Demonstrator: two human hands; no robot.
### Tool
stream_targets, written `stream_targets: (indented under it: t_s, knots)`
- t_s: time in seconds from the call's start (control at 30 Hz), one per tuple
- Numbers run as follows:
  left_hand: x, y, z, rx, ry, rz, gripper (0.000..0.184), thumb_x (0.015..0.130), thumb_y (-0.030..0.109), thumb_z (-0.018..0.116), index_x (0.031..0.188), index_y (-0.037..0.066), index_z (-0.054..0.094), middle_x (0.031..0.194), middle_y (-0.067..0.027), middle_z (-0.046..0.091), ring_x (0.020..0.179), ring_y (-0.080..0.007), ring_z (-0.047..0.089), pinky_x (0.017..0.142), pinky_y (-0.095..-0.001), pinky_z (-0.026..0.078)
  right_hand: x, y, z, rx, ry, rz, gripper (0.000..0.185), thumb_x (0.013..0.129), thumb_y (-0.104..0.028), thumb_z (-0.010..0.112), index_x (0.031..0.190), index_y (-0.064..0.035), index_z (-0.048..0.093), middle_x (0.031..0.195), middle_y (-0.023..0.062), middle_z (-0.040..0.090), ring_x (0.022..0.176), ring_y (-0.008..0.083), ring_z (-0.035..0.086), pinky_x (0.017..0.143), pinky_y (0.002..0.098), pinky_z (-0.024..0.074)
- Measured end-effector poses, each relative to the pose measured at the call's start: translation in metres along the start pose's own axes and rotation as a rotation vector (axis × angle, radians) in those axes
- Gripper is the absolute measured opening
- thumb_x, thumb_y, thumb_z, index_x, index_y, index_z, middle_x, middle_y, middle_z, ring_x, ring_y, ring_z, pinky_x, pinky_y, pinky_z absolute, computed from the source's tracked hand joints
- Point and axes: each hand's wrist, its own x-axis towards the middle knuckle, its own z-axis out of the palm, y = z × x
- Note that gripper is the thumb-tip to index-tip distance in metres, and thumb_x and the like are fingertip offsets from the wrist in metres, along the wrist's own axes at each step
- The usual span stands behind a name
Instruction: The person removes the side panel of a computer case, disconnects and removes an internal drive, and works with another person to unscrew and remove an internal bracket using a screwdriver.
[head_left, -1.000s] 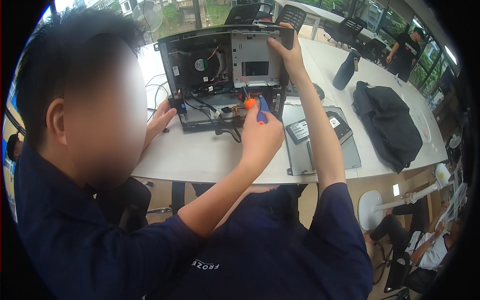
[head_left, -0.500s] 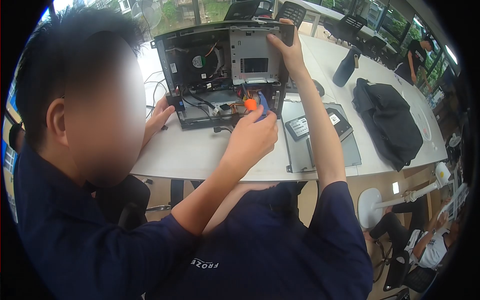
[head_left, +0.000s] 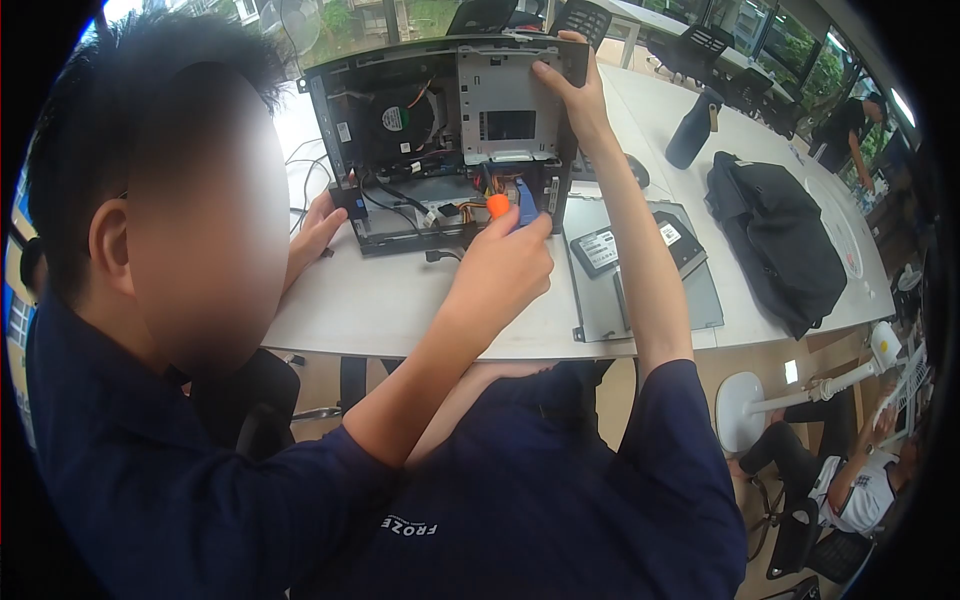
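Observation:
My right hand [head_left: 578, 95] grips the upper right edge of an open black computer case [head_left: 355, 215], its thumb on the grey metal bracket [head_left: 508, 90] and its other fingers behind the edge. Low in the view, my left hand [head_left: 520, 369] shows only as a strip of skin by the table's front edge, its fingers hidden. A co-worker's hand [head_left: 500, 270] holds an orange-ended tool [head_left: 498, 205] at the case's lower right, beside a blue piece [head_left: 526, 203]. The co-worker's other hand [head_left: 316, 232] is at the case's lower left side.
Right of the case, a metal panel [head_left: 590, 310] bears a labelled drive [head_left: 597, 250] and a black drive unit [head_left: 678, 245]. Farther right are a dark bottle [head_left: 690, 135] and a black bag [head_left: 775, 240]. The co-worker [head_left: 130, 450] leans in close from the left.
The case has risen slightly in the view, with my right hand still on it. The co-worker's tool hand has shifted a little left. A person in the right background has moved right and bent down.

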Motion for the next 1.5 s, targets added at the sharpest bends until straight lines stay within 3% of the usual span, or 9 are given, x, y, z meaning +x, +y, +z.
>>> stream_targets:
  t_s: [0.27, 0.47, 0.63, 0.77, 0.83, 0.97, 1.17, 1.37, 1.5]
  knots:
    - [-0.003, -0.017, -0.001, 0.267, 0.497, -0.111, 0.025, 0.094, 0.027, 0.065, 0.100, 0.004, 0.059, 0.085, -0.0114, 0.065, 0.089, -0.0197, 0.065, 0.078, -0.0306, 0.051, -0.002, -0.006, 0.000, -0.026, 0.015, 0.043, 0.064, 0.083, -0.033, 0.079, 0.134, -0.0085, 0.049, 0.112, 0.0072, 0.062, 0.103, 0.0150, 0.059, 0.092, 0.0293, 0.0463]
    - [-0.003, -0.013, -0.018, 0.070, -0.198, 0.114, 0.037, 0.087, 0.043, 0.070, 0.087, 0.007, 0.060, 0.075, -0.0099, 0.060, 0.074, -0.0227, 0.064, 0.066, -0.0295, 0.051, -0.001, -0.003, 0.000, -0.040, 0.033, 0.023, 0.056, 0.091, -0.038, 0.071, 0.134, -0.0098, 0.049, 0.111, 0.0055, 0.062, 0.105, 0.0141, 0.056, 0.094, 0.0288, 0.0434]
    - [0.004, -0.017, -0.002, -0.040, 0.582, -0.169, 0.040, 0.087, 0.043, 0.071, 0.074, 0.006, 0.060, 0.075, -0.0099, 0.062, 0.075, -0.0208, 0.066, 0.061, -0.0269, 0.050, -0.002, 0.002, 0.000, -0.056, 0.050, 0.023, 0.053, 0.095, -0.043, 0.066, 0.135, -0.0108, 0.050, 0.113, 0.0050, 0.061, 0.108, 0.0143, 0.054, 0.097, 0.0289, 0.0412]
    - [0.002, -0.020, -0.008, 0.061, 0.600, -0.076, 0.029, 0.088, 0.032, 0.070, 0.078, 0.005, 0.061, 0.086, -0.0106, 0.064, 0.084, -0.0218, 0.065, 0.062, -0.0278, 0.052, -0.001, 0.002, 0.000, -0.043, 0.050, 0.011, 0.052, 0.097, -0.045, 0.063, 0.134, -0.0110, 0.051, 0.117, 0.0061, 0.060, 0.112, 0.0157, 0.053, 0.100, 0.0296, 0.0391]
    - [0.003, -0.013, -0.012, 0.152, -0.133, 0.102, 0.015, 0.087, 0.016, 0.068, 0.082, 0.004, 0.062, 0.100, -0.0108, 0.063, 0.100, -0.0253, 0.062, 0.065, -0.0290, 0.054, -0.001, 0.002, 0.001, -0.054, 0.062, -0.012, 0.052, 0.097, -0.044, 0.062, 0.134, -0.0106, 0.050, 0.117, 0.0060, 0.060, 0.112, 0.0157, 0.053, 0.100, 0.0294, 0.0388]
    - [0.005, -0.018, -0.013, -0.475, -0.238, 0.169, 0.017, 0.088, 0.018, 0.068, 0.093, 0.003, 0.061, 0.102, -0.0114, 0.062, 0.103, -0.0251, 0.061, 0.071, -0.0284, 0.055, -0.001, 0.004, 0.000, -0.026, 0.056, -0.001, 0.050, 0.098, -0.043, 0.061, 0.134, -0.0098, 0.050, 0.116, 0.0053, 0.060, 0.111, 0.0154, 0.053, 0.100, 0.0288, 0.0385]
    - [0.000, -0.022, -0.005, 0.127, 0.528, -0.132, 0.035, 0.093, 0.038, 0.065, 0.091, 0.003, 0.062, 0.086, -0.0111, 0.062, 0.083, -0.0204, 0.062, 0.079, -0.0263, 0.051, -0.002, -0.003, 0.002, -0.008, 0.057, 0.022, 0.047, 0.099, -0.040, 0.061, 0.134, -0.0103, 0.050, 0.115, 0.0056, 0.060, 0.109, 0.0141, 0.053, 0.099, 0.0283, 0.0394]
    - [0.006, -0.024, -0.018, -0.388, -0.352, 0.234, 0.020, 0.089, 0.024, 0.064, 0.096, 0.005, 0.064, 0.098, -0.0090, 0.062, 0.103, -0.0295, 0.058, 0.084, -0.0292, 0.054, -0.003, -0.002, 0.002, 0.011, 0.048, 0.037, 0.046, 0.099, -0.039, 0.061, 0.133, -0.0106, 0.050, 0.114, 0.0053, 0.060, 0.108, 0.0139, 0.054, 0.098, 0.0279, 0.0399]
    - [0.004, -0.011, 0.004, -0.356, 0.429, -0.139, 0.027, 0.088, 0.026, 0.064, 0.074, 0.003, 0.064, 0.101, -0.0097, 0.064, 0.104, -0.0286, 0.060, 0.078, -0.0322, 0.057, -0.001, 0.003, 0.001, -0.001, 0.050, 0.015, 0.046, 0.099, -0.039, 0.061, 0.133, -0.0106, 0.051, 0.115, 0.0052, 0.060, 0.109, 0.0142, 0.054, 0.098, 0.0281, 0.0398]
